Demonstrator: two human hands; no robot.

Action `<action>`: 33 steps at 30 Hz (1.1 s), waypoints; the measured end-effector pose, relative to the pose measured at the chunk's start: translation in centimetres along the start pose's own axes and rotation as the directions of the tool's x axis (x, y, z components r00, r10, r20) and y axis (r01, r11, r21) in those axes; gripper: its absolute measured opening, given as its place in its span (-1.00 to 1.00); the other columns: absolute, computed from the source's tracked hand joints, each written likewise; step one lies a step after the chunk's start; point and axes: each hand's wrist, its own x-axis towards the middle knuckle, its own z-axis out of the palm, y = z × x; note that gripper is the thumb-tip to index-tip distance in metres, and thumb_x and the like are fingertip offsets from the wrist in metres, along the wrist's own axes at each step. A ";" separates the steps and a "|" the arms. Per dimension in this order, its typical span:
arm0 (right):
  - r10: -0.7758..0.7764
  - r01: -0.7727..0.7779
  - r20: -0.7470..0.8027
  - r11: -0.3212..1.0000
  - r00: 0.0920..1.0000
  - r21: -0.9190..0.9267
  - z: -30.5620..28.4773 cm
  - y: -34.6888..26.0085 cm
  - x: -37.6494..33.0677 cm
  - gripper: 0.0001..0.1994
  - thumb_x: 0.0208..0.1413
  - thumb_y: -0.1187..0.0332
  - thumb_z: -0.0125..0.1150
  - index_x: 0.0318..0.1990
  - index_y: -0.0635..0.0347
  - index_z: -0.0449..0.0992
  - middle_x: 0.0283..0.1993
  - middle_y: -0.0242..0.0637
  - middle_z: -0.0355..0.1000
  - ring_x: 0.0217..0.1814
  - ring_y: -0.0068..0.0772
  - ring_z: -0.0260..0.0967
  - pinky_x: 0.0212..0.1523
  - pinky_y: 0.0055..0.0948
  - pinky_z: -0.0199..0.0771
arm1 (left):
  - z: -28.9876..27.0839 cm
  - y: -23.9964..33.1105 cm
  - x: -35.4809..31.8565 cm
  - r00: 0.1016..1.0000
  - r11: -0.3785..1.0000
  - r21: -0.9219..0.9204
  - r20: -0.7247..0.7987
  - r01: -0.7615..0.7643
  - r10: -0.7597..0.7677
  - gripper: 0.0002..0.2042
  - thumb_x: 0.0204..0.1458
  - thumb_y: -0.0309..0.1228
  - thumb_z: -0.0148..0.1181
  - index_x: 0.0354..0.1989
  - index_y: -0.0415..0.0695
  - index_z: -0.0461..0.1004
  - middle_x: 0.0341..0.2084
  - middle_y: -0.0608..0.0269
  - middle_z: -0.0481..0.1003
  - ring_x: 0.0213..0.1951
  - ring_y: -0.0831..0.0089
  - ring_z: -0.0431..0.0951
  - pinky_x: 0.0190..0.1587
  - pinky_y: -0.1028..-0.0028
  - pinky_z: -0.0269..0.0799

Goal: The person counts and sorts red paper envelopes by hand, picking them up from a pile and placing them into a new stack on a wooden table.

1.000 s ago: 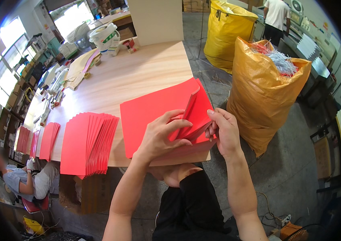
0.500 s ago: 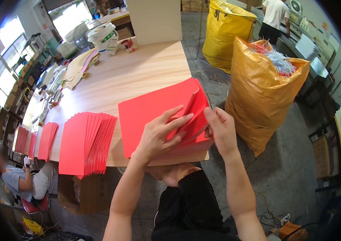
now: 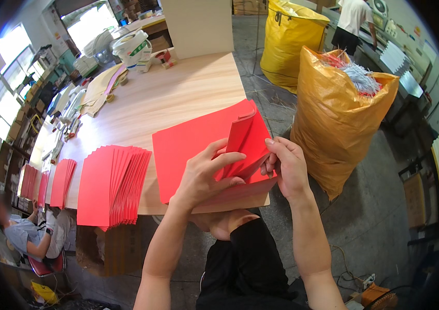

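A thick stack of red paper sheets point(image 3: 183, 147) lies at the near right corner of the table. My left hand point(image 3: 201, 175) holds several top sheets curled back toward the left, its fingers bent round the folded part. At the right edge of the stack, my right hand point(image 3: 289, 168) pinches the edge of a red sheet point(image 3: 255, 139) between thumb and fingers. How many sheets it grips is hidden. Left of the stack, red folded pieces point(image 3: 95, 186) lie fanned out along the table's near edge.
Smaller red bundles point(image 3: 63, 181) lie farther left, near a seated person point(image 3: 31, 232). A white bucket point(image 3: 131, 46) and tools stand at the back of the wooden table point(image 3: 178, 88). An orange sack point(image 3: 333, 124) of paper shreds and a yellow sack point(image 3: 289, 46) stand on the right.
The curled red sheets have risen more upright beside my left fingers. My right hand has shifted slightly at the sheet's edge. The seated person's arms have moved.
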 end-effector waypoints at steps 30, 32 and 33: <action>-0.394 0.577 0.480 0.178 0.784 -0.797 -1.3 4.1 -3.2 -0.56 0.02 0.27 0.34 0.10 0.13 0.69 0.28 0.00 0.54 0.47 0.17 0.35 0.57 0.08 0.22 | 0.5 1.2 0.2 0.990 0.965 0.245 0.122 -0.094 0.065 -0.23 0.14 -0.20 0.48 0.55 -0.02 0.37 0.24 0.12 0.58 0.12 0.11 0.65 0.11 0.18 0.67; -0.401 0.578 0.470 0.208 0.786 -0.789 -1.2 4.0 -3.1 -0.53 -0.02 0.30 0.34 0.11 0.18 0.68 0.26 0.02 0.54 0.45 0.26 0.34 0.55 0.12 0.26 | 0.7 0.8 0.2 0.989 0.957 0.272 0.133 -0.097 0.062 -0.25 0.15 -0.18 0.47 0.53 -0.05 0.38 0.16 0.14 0.62 0.10 0.11 0.66 0.08 0.18 0.67; -0.397 0.574 0.464 0.223 0.792 -0.788 -1.1 4.0 -3.0 -0.54 -0.01 0.32 0.34 0.10 0.19 0.68 0.24 0.02 0.55 0.46 0.25 0.34 0.55 0.11 0.27 | 0.9 0.7 0.3 0.990 0.953 0.285 0.124 -0.100 0.067 -0.26 0.16 -0.17 0.46 0.52 -0.05 0.39 0.13 0.15 0.63 0.09 0.12 0.66 0.07 0.17 0.67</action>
